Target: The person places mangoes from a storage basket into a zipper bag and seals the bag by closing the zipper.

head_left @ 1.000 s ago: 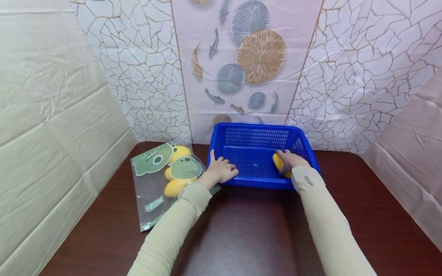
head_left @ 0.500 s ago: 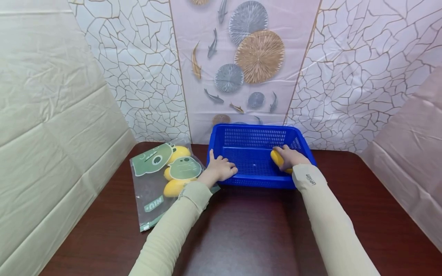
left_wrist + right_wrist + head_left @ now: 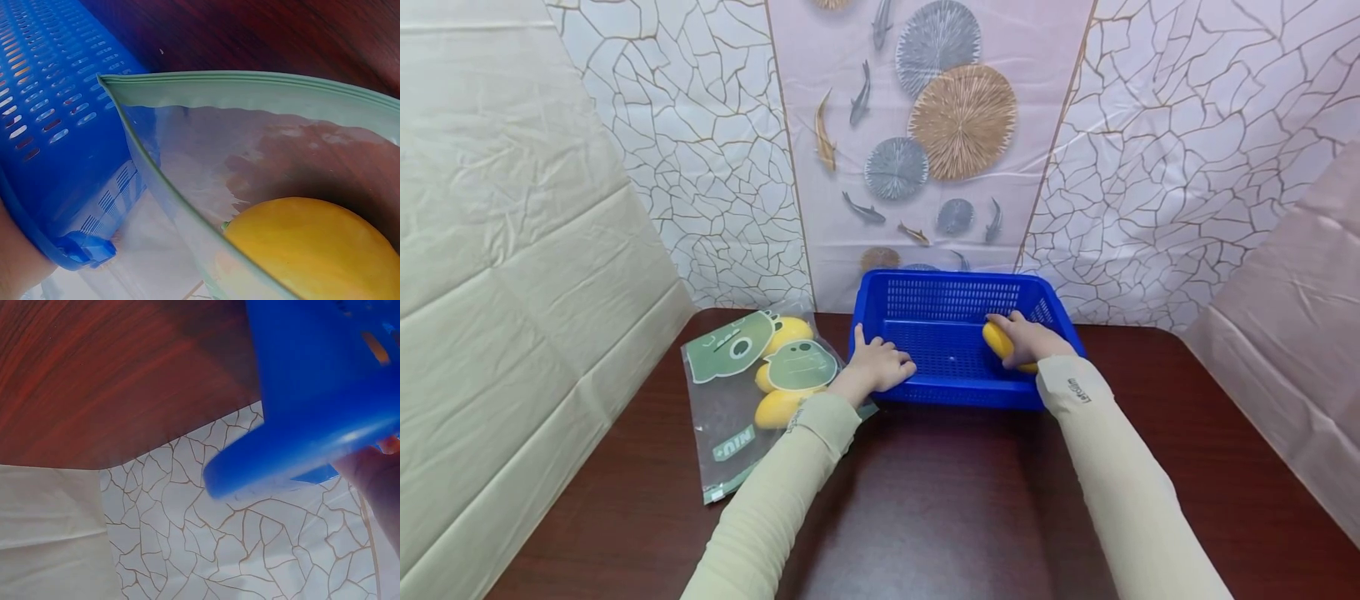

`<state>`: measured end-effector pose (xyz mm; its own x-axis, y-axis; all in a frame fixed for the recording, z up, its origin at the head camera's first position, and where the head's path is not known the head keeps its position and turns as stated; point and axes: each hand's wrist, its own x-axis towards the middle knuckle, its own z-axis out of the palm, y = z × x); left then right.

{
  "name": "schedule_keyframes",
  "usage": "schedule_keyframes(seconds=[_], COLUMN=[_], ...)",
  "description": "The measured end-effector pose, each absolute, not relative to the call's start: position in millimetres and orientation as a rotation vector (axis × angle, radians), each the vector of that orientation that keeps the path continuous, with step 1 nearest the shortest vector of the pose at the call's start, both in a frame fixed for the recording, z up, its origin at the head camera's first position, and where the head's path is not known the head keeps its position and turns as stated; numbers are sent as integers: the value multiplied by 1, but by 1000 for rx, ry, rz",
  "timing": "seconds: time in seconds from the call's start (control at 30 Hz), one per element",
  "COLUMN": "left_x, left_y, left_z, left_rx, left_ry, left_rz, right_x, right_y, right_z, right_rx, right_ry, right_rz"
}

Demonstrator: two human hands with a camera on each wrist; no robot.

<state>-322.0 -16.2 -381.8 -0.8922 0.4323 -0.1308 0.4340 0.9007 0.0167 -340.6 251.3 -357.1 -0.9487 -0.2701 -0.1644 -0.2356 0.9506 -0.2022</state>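
In the head view my left hand [image 3: 882, 367] rests over the front left corner of a blue plastic basket [image 3: 955, 397], its fingers spread across the rim. My right hand [image 3: 1033, 340] reaches into the basket's right side and grips a yellow mango [image 3: 997, 340]; yellow also shows at the heel of that hand. Left of the basket lies a clear zip bag [image 3: 726, 417] with green cartoon prints. Several yellow mangoes [image 3: 778, 408] are inside it. The left wrist view shows the bag's green-edged mouth [image 3: 250, 94] gaping, with one mango [image 3: 312, 247] just within.
The basket stands at the back of a dark red-brown table [image 3: 925, 500], near a patterned cloth backdrop [image 3: 887, 233]. Pale cloth walls [image 3: 512, 275] close in both sides. The bag overlaps the basket's left side in the left wrist view.
My right hand has shifted slightly left within the basket, taking the mango with it. The left hand and the bag stay put. The basket's right end has moved slightly left.
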Motion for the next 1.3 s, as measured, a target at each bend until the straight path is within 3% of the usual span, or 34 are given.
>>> schedule_keyframes(seconds=[1.3], left_x=[-326], left_y=[-16], left_z=[-379], left_rx=[650], left_ry=[2910], left_rz=[3], right_x=[-337], right_y=[254], right_z=[-355], right_rx=[-532], right_ry=[3021], right_rz=[-316])
